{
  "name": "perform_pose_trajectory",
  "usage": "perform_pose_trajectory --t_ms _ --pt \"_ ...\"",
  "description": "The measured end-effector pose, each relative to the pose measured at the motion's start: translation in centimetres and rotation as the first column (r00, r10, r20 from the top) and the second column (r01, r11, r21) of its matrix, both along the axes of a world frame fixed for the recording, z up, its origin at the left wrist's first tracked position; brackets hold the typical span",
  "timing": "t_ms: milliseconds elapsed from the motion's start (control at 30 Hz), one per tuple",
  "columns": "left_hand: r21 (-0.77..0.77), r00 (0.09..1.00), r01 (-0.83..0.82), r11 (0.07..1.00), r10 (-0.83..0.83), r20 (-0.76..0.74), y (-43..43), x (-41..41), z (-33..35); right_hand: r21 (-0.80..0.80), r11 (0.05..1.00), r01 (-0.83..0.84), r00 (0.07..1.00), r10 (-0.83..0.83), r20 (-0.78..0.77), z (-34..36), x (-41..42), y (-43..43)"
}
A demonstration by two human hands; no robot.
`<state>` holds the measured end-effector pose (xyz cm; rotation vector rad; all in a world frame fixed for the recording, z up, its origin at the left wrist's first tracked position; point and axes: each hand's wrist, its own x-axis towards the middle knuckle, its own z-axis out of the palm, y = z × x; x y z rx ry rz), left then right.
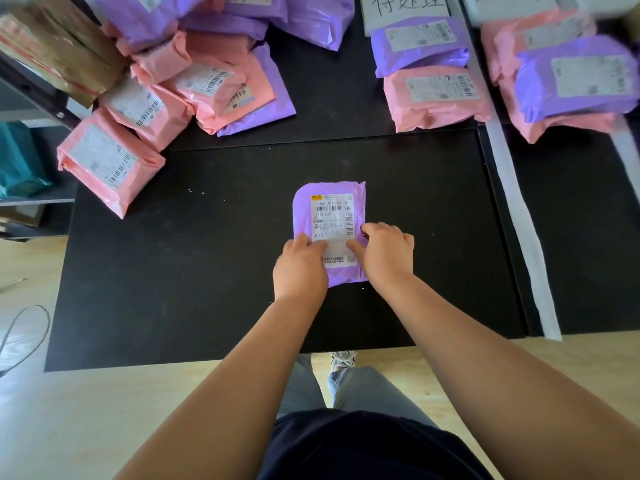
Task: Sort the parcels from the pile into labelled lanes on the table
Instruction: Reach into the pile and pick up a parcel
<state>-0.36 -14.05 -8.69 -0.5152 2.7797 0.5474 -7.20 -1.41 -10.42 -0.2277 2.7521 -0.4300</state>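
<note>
Parcel (329,233) lay face-up on the table (173,258), bare black top all round it.
Left hand (299,268) and right hand (388,254) curled over its near side edges, thumbs on the label (332,211); pile (207,84) sat far left, sorted stacks (429,57) far right, both well apart from it.
</note>
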Motion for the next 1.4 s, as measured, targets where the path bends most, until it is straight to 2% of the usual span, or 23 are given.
perform_pose_trajectory --t_ms 100,167,233,400,533,733,900,1033,1200,1400 --pt "0.033 0.964 -0.217 0.976 0.219 -0.148 -1.1 -0.2 0.1 -0.084 0.991 0.105 0.989 -0.095 0.113 -0.1 -0.4 -0.3" --pt "0.09 0.924 -0.364 0.927 0.372 -0.089 -1.6 -0.5 0.1 -0.101 0.982 0.162 0.971 -0.141 0.192 0.0 -0.7 -0.6" --pt "0.162 0.9 -0.432 0.887 0.435 0.016 -1.9 -0.8 -0.2 -0.115 0.976 0.187 0.96 -0.157 0.232 0.2 -0.9 -0.7" --pt "0.317 0.879 -0.467 0.826 0.474 0.058 -1.5 -0.9 0.8 -0.19 0.951 0.245 0.948 -0.195 0.25 0.9 -0.8 -0.6" --pt "0.412 0.856 -0.491 0.768 0.513 0.064 -1.0 -1.0 2.2 -0.325 0.899 0.295 0.944 -0.222 0.243 1.7 -0.3 -0.2" --pt "0.659 0.747 -0.524 0.539 0.663 0.052 -1.5 -1.0 4.6 -0.513 0.801 0.308 0.949 -0.223 0.221 4.8 0.4 1.1" --pt "0.757 0.664 -0.504 0.416 0.747 0.031 -1.4 -1.0 6.6 -0.58 0.754 0.308 0.95 -0.212 0.229 7.0 0.6 1.5" --pt "0.768 0.713 -0.448 0.458 0.701 -0.002 -0.9 -1.3 8.1 -0.697 0.655 0.292 0.954 -0.249 0.165 8.9 0.5 1.4" --pt "0.777 0.732 -0.401 0.485 0.68 -0.047 -0.7 -1.3 9.8 -0.665 0.723 0.188 0.954 -0.296 -0.053 10.1 0.2 1.4" --pt "0.786 0.735 -0.381 0.487 0.675 -0.062 -0.8 -1.3 10.6 -0.663 0.733 0.153 0.951 -0.291 -0.103 10.6 0.4 1.3"
